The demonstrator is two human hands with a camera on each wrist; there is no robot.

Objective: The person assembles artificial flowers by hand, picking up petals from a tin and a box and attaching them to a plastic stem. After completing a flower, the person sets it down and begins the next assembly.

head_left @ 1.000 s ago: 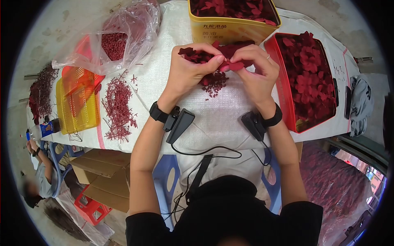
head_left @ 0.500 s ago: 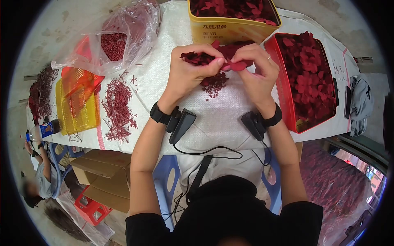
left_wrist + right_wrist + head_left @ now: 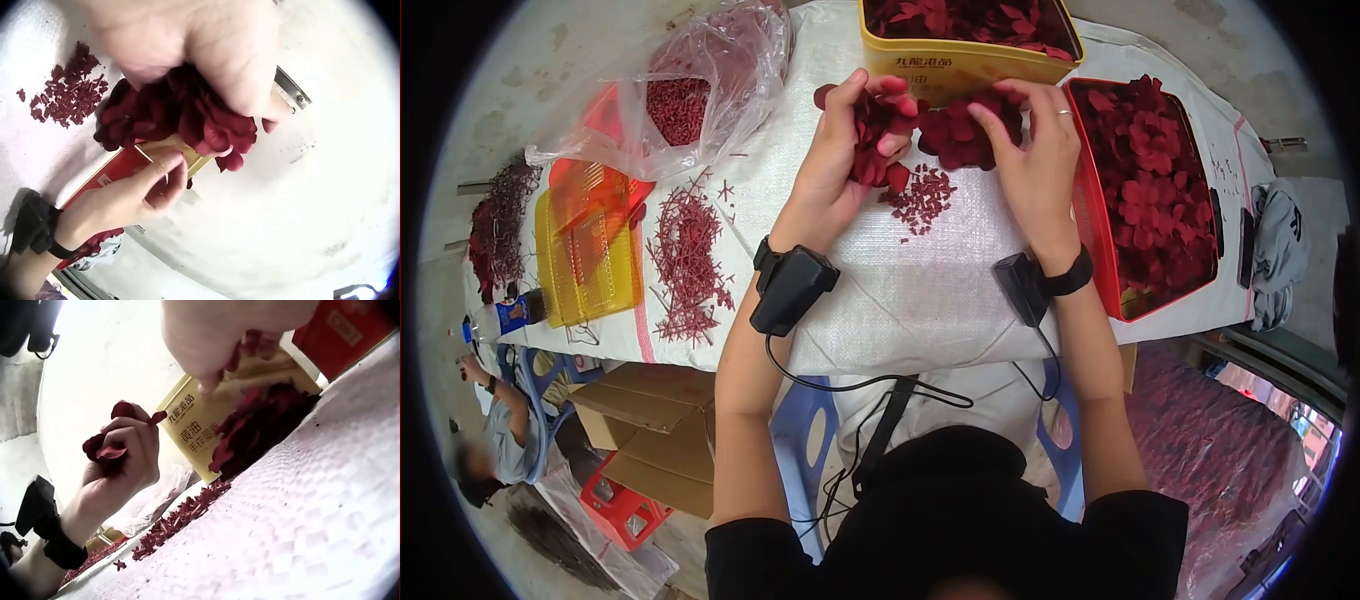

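The left hand (image 3: 830,165) holds a bunch of dark red petals (image 3: 874,135), fingers curled round them; in the left wrist view this petal bunch (image 3: 215,128) hangs below the palm. Over a dark red petal heap (image 3: 956,138), the right hand (image 3: 1043,170) has its thumb and fingers apart, and the left wrist view shows no petal in the right hand (image 3: 125,197). That petal heap (image 3: 253,434) lies against the yellow tin (image 3: 194,434) in the right wrist view. Small red bits (image 3: 922,198) are scattered on the white cloth just nearer the body.
A yellow tin (image 3: 960,72) and a red tin (image 3: 1098,240), both with red petals, stand behind and to the right. Leftward are thin red stems (image 3: 687,258), a yellow tray (image 3: 565,275) and a plastic bag (image 3: 745,75) with red bits. Another person sits far left.
The hands have moved apart from where they met. The left hand has shifted left and turned, its petal bunch now more exposed; the right hand has moved slightly up over the heap, its fingers spread more.
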